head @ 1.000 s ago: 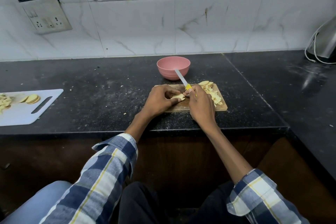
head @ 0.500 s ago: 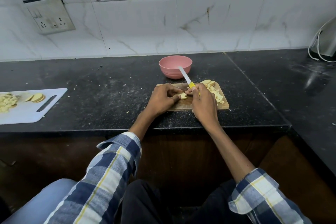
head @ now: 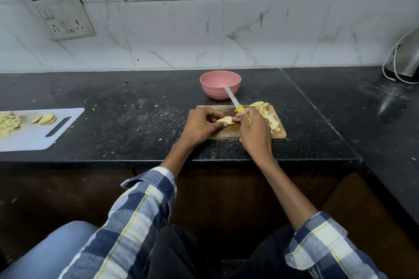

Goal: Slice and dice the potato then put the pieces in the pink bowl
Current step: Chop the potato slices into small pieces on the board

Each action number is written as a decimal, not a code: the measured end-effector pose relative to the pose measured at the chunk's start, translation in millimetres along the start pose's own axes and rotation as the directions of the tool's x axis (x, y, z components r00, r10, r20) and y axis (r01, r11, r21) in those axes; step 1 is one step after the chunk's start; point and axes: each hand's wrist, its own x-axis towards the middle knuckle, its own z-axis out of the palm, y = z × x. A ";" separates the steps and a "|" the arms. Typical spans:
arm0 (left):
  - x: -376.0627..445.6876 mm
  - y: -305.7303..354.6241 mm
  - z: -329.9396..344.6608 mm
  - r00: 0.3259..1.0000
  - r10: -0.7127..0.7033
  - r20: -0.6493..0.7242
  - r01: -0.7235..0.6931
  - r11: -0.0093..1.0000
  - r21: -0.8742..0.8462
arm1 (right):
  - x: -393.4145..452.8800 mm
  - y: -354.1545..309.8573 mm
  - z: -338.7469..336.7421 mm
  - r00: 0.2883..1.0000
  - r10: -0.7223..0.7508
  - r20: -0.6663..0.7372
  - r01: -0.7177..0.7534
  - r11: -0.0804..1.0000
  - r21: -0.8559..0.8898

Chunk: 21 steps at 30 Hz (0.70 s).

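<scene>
On a wooden cutting board (head: pixel 229 135) near the middle of the dark surface (head: pixel 136 124), the left hand (head: pixel 200 123) pinches a small stack of potato slices (head: pixel 225 120), its fingers (head: pixel 212 113) curled round them. The right hand (head: pixel 255 130) is clamped on the yellow handle of a knife (head: pixel 234 102), whose blade points toward 11 o'clock, tip over the near side of the pink bowl (head: pixel 215 81); that hand's fingertips also touch the stack. Diced pieces (head: pixel 272 120) are heaped on the board at 3 o'clock from the hands, with a few uncut slices (head: pixel 259 104) just beyond them. The bowl stands at 12 o'clock from the board, just beyond its far edge; whether it holds anything cannot be told.

The step in hand looks like lining up slices before dicing them. The next move would call for laying the stack flat, tucking the left fingertips back, and bringing the blade down across it, then sweeping the dice into the bowl.

A white board (head: pixel 34 136) with more potato lies at 9 o'clock, well apart.
</scene>
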 end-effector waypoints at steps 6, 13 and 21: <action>2.3 0.7 6.0 0.999 0.049 -0.009 -0.049 0.999 -0.004 | -9.1 -10.4 -11.8 0.991 -0.090 -0.097 0.059 0.958 -0.281; 1.1 -2.6 7.3 0.998 0.057 -0.003 -0.057 0.998 -0.011 | -11.2 -15.8 -19.3 0.994 -0.046 -0.104 0.017 0.963 -0.268; -2.8 2.0 5.9 0.997 0.082 -0.003 -0.082 0.996 -0.017 | -14.2 -28.0 -28.1 0.998 -0.049 -0.031 0.031 0.907 -0.421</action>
